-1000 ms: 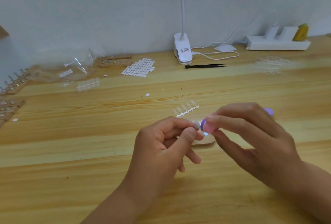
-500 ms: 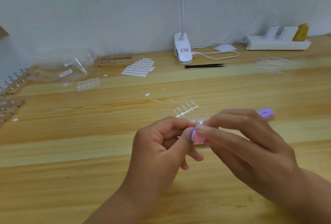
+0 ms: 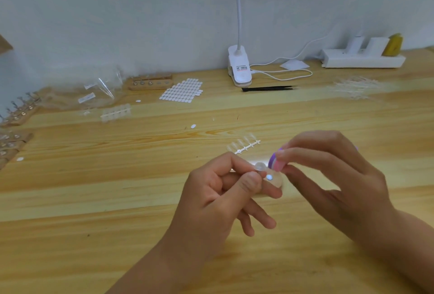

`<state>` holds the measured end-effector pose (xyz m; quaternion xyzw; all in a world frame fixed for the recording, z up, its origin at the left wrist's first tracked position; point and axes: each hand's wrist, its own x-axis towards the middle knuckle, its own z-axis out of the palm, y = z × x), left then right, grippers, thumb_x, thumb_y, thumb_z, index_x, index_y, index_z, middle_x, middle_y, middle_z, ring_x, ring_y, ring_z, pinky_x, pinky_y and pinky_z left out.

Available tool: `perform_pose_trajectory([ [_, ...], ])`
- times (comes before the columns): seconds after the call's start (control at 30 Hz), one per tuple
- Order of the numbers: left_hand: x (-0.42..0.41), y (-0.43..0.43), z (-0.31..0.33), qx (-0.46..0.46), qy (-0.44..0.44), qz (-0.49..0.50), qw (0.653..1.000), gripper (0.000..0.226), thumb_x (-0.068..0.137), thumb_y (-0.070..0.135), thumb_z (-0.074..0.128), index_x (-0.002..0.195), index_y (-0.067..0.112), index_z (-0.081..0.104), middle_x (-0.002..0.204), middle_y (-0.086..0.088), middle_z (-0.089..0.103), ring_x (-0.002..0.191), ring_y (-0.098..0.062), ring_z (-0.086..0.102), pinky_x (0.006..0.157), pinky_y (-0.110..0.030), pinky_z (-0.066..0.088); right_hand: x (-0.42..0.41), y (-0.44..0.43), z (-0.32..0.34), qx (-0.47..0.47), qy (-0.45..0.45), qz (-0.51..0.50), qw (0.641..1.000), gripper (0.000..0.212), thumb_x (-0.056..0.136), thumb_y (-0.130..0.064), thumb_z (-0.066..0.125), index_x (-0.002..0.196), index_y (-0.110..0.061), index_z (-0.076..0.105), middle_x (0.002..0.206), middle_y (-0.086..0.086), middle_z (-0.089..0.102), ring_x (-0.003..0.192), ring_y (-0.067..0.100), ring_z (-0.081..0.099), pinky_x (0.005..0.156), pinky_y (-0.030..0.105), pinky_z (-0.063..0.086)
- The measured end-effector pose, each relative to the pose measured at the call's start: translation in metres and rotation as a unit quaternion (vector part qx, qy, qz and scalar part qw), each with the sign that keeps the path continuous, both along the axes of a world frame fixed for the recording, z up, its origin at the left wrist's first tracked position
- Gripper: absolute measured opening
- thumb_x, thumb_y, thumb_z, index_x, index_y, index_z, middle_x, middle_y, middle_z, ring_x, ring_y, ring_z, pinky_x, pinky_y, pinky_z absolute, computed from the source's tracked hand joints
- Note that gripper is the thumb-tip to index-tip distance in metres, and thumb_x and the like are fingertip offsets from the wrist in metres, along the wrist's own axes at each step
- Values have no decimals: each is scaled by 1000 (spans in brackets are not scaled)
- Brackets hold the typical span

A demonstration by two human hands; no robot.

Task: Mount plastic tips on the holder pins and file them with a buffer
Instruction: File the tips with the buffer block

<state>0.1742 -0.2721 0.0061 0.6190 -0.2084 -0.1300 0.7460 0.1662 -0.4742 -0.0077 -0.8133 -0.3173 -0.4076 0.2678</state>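
Clear plastic tip (image 3: 259, 166), small and rounded, sits near the middle of the light wooden table (image 3: 94, 199), raised above it and pinched between the thumb and forefinger of the left hand (image 3: 218, 199); the other fingers of that hand are loosely spread. Just to its right, the right hand (image 3: 333, 181) grips a pink-and-purple buffer block (image 3: 276, 164) by its end between thumb and fingertips. Whether buffer and tip touch cannot be told. Under them lies a pale wooden holder block (image 3: 277, 182), partly hidden. A strip of clear tips (image 3: 244, 146) lies just beyond. Far back are a sheet of white oval stickers (image 3: 182, 90), black tweezers (image 3: 267, 88) and a white clip lamp (image 3: 239, 68).
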Motion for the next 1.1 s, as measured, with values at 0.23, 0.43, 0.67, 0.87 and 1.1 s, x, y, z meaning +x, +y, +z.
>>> perform_pose_trajectory([
  [0.23,0,2,-2,10,-7,-18,1000,11,90,26,60,80,26,64,84,-14,75,55,-30,71,44,-25,49,0,0,-2,-20,-11,-1,1000,27,87,5,71,108,-12,73,103,5,68,97,19,64,87,28,49],
  [0.43,3,1,-4,8,2,-42,999,11,90,27,59,84,19,64,80,-14,74,57,-29,71,47,-27,50,-7,5,0,-1,-11,31,999,28,92,-4,69,116,-16,65,110,-1,63,105,12,63,94,21,45],
  [0.67,6,2,-5,26,9,-33,999,15,93,18,53,84,15,64,76,-13,72,54,-28,69,48,-29,49,-2,-1,2,2,-2,-7,1000,25,89,1,70,111,-12,68,105,3,65,98,16,63,87,29,50],
  [0.87,5,0,-2,22,8,-48,999,23,95,17,45,82,20,64,66,-2,61,50,-23,64,45,-26,45,-2,-2,-3,-33,-4,-14,999,27,86,6,71,109,-9,72,104,7,67,98,19,64,86,31,51],
  [1.1,5,0,1,18,47,-109,993,25,97,23,42,78,19,57,65,0,46,45,-17,55,47,-24,41,-11,9,-3,-21,-24,48,998,28,97,-4,63,124,-10,60,117,0,59,112,12,60,97,22,46],
])
